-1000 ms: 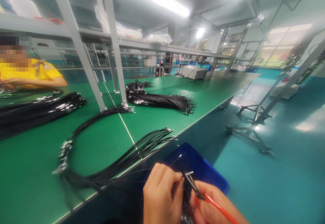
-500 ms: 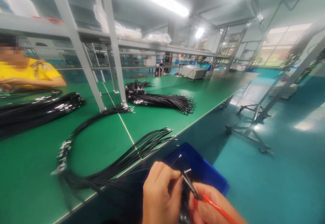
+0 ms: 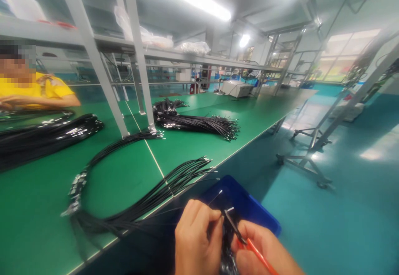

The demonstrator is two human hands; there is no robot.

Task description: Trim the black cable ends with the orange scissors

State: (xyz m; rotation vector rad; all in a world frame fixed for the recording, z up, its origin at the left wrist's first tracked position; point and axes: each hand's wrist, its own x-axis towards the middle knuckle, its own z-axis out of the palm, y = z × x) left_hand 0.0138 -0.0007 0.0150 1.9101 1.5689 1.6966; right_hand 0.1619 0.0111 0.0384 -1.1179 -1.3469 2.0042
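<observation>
My left hand (image 3: 199, 235) is closed in a pinch on a thin black cable, whose bare, light-tipped end (image 3: 218, 194) sticks up past the fingertips. In my right hand (image 3: 260, 246) are red-handled pliers (image 3: 238, 235), their dark jaws beside the left fingertips. A small silvery piece (image 3: 230, 209) shows at the tip of the jaws; whether they grip it I cannot tell. Left of the hands, a curved bundle of black cables (image 3: 149, 200) with metal ends lies along the green table's edge. A blue bin (image 3: 262, 212) stands below the hands, with dark, shiny contents partly hidden.
More black cable bundles lie on the green table (image 3: 124, 175), one farther back (image 3: 199, 123) and one at left (image 3: 46, 138). Metal shelf posts (image 3: 141, 59) rise from the tabletop. Across it sits a co-worker in yellow (image 3: 43, 88). A wheeled metal frame (image 3: 308, 167) stands at right.
The pliers' jaws have moved slightly right, away from my left fingertips, and my right hand has shifted a little. My left hand stays nearly in place.
</observation>
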